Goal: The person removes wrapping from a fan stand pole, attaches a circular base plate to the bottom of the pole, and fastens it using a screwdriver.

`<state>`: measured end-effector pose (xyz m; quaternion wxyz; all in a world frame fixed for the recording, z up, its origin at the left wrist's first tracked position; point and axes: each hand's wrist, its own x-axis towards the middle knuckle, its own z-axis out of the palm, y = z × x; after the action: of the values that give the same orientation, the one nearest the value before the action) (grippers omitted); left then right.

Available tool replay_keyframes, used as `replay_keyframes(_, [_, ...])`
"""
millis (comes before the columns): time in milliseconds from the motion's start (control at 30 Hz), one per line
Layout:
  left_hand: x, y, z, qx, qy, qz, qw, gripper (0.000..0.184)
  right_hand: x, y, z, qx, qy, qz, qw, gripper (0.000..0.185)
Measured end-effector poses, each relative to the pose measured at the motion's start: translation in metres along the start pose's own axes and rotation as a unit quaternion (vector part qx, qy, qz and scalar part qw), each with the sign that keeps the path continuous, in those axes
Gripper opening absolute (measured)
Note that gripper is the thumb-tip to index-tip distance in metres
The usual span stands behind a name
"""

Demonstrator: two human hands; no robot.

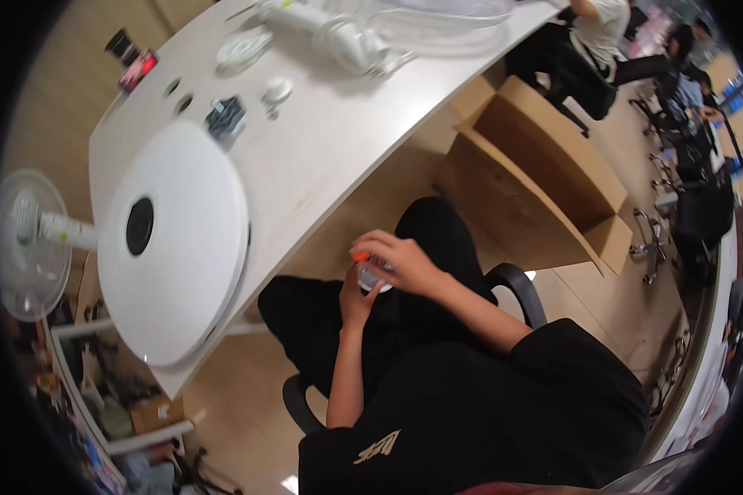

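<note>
Head view showed left hand (357,302) and right hand (403,262) closed round a small, pale, roundish thing with an orange part (375,280) above the black-trousered lap (437,235); a slackened grip, I thought, might drop it to the tiled floor (574,305). A broad white disc with a black centre (182,264) lay near the edge of the white bench (326,136), an open brown cardboard box (516,186) beyond the knees.
</note>
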<state>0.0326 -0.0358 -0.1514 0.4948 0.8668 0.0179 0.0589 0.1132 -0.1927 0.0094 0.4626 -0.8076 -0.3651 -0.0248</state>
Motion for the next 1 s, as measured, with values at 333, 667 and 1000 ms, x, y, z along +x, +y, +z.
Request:
replay_keyframes(333, [0.002,0.014,-0.004,0.002,-0.003,0.036,0.999,0.065,-0.005,0.002,0.007,-0.010,0.058,-0.057,0.997,0.018])
replay_keyframes(667, [0.005,-0.009,0.000,0.014,-0.059,-0.011,0.998,0.075,-0.007,-0.004,0.019,-0.021,0.090,-0.002,0.996,0.018])
replay_keyframes(1000, [0.005,-0.009,0.005,0.058,-0.024,0.039,0.997,0.078,-0.005,0.003,0.023,-0.060,0.088,0.014,0.994,0.022])
